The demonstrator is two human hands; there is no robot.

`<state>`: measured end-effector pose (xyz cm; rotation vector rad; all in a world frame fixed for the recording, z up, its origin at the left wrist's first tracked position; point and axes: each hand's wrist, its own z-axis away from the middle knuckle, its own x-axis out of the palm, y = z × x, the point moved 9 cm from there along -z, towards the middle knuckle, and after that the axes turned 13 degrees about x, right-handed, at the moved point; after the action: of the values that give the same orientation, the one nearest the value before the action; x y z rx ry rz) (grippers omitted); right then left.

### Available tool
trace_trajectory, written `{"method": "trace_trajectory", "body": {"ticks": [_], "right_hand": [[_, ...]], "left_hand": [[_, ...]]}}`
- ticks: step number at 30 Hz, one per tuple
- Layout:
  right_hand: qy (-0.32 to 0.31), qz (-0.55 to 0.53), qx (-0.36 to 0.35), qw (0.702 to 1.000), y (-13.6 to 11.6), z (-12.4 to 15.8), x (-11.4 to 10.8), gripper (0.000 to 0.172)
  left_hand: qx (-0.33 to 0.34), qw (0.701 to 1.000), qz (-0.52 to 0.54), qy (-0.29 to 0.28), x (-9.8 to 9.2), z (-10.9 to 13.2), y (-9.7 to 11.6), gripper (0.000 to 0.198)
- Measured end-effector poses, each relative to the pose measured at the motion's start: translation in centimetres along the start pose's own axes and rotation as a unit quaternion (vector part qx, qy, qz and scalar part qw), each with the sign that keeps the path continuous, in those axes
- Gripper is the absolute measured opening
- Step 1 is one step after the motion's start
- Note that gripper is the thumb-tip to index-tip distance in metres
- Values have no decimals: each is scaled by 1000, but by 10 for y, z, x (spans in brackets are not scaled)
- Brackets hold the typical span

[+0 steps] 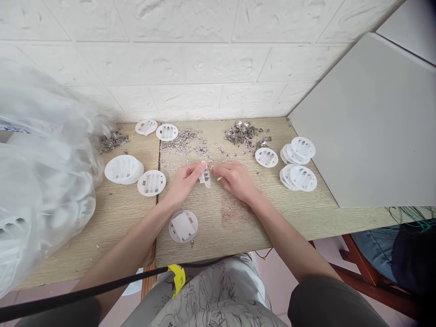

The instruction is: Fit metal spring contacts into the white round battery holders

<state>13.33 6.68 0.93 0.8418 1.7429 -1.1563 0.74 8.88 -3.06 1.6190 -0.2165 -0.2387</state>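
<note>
My left hand (pixel 188 180) pinches a round white plastic battery holder (pixel 206 178), tilted on edge above the middle of the table. At its right side my right hand (pixel 235 178) has its fingers closed on a thin tool with a pale end (pixel 220 178), whose kind I cannot make out. The tool's tip meets the holder near my left thumb. Behind my hands lie a scatter of small metal pieces (pixel 185 141) and a darker heap of metal contacts (pixel 241 132). Closer to me another battery holder (pixel 183 226) rests with its square back up.
Stacked white discs (pixel 124 169) lie left, more stacks (pixel 303 178) right, with a single disc (pixel 266 157) beside them. A large clear plastic bag (pixel 44 195) of discs fills the left side. A grey panel (pixel 371 131) stands right; a black strap (pixel 85 293) crosses the lower left.
</note>
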Motion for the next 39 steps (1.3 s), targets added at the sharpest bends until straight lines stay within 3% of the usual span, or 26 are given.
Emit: {"method": "trace_trajectory", "body": {"ticks": [15,20,28,34,39], "right_hand": [[18,-16,16,1000,-3,1,2,27],[14,-44,55,997,5,-1,-1,28],[0,-55,156,986,37,-5,-3,27],[24,-55,134,989,36,-6,-3,26],[82,-49,103,990,29,-6,-11,23]], "left_hand": [[3,1000,18,4,0,-1,-1,46],[23,999,36,-21,4,-3,4,45],[3,997,77,-13,5,-3,3,46],[4,995,96,-17,5,-4,5,45],[10,994,106,-18,6,-6,6,45]]}}
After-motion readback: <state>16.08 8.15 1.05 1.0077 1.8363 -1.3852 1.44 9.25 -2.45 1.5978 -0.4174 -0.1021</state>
